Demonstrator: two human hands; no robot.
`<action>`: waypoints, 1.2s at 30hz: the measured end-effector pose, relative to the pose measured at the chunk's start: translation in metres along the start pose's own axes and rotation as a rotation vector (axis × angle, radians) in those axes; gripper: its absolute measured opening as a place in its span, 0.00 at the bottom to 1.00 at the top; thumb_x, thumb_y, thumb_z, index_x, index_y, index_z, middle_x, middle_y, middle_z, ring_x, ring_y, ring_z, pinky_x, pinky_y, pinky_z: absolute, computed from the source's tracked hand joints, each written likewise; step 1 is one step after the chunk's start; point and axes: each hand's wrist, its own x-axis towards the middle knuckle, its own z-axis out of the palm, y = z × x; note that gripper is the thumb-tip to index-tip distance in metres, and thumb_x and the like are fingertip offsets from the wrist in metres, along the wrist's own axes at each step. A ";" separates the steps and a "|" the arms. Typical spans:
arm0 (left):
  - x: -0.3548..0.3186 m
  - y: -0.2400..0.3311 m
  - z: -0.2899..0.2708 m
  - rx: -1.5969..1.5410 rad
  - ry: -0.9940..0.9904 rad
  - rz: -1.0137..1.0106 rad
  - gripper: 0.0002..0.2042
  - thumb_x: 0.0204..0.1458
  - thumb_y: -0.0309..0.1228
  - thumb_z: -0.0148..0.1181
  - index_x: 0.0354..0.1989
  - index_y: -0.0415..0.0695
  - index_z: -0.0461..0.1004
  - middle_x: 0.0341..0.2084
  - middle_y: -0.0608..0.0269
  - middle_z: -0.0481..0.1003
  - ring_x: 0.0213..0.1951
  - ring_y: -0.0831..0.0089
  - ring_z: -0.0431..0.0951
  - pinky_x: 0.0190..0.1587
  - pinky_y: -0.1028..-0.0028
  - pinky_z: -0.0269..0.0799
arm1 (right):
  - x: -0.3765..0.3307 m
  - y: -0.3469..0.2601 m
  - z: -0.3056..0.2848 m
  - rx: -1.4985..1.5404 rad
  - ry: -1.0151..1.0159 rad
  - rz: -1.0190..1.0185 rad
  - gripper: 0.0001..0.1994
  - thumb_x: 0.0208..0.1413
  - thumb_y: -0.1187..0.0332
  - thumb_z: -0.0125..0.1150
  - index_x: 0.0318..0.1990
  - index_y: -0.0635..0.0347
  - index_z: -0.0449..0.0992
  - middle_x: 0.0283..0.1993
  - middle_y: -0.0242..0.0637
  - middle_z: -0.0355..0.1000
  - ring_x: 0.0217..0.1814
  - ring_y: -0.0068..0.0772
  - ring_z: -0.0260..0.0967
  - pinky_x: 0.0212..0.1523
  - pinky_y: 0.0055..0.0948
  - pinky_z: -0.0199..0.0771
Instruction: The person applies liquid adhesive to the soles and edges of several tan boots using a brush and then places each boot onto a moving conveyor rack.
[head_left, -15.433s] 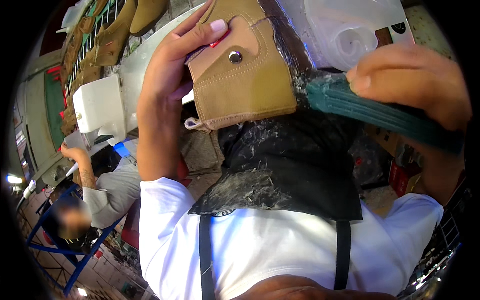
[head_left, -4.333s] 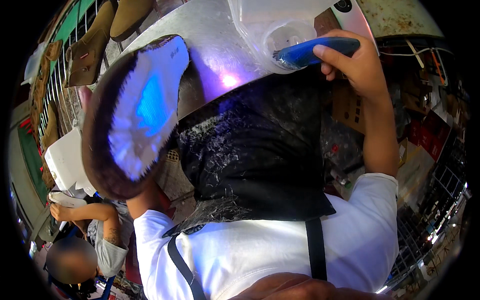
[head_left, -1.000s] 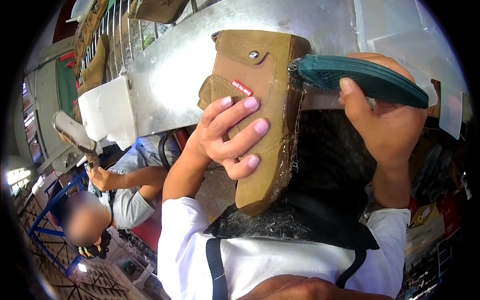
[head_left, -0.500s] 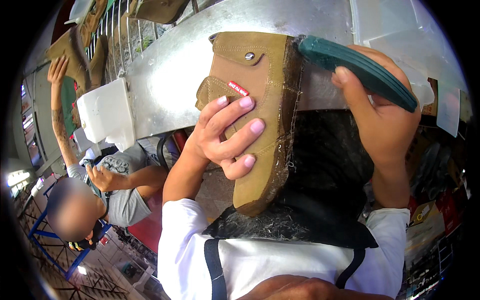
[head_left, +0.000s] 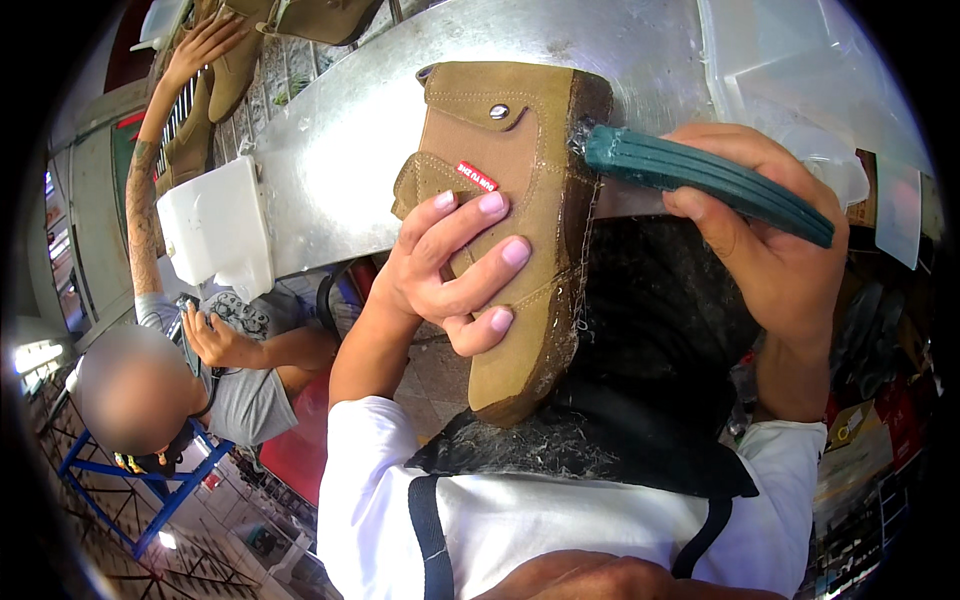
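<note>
Our left hand (head_left: 440,270) has its grip closed around a tan suede boot (head_left: 510,230), held on edge above our black glue-smeared apron (head_left: 650,400). Our right hand (head_left: 770,250) grips a green-handled brush (head_left: 700,175), whose head touches the boot's sole edge. Behind stands the metal worktop (head_left: 330,170); to the left a seated person (head_left: 200,370) reaches up.

Green-handled tool (head_left: 705,180) tip now at boot (head_left: 520,230) sole edge; co-worker's arm (head_left: 150,160) raised higher toward rack.

Tan suede boot (head_left: 510,240) with a small red tag (head_left: 477,177); ribbed teal-green plastic tool handle (head_left: 705,180); glue-streaked black fabric apron (head_left: 650,360); plain white shirt (head_left: 560,530).
</note>
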 end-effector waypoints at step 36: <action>-0.003 -0.007 -0.013 -0.018 -0.047 -0.094 0.20 0.57 0.35 0.55 0.55 0.57 0.55 0.52 0.56 0.74 0.48 0.42 0.79 0.55 0.45 0.69 | -0.014 0.014 0.029 0.264 -0.142 -0.106 0.10 0.57 0.78 0.61 0.43 0.79 0.75 0.43 0.58 0.76 0.34 0.32 0.77 0.37 0.29 0.80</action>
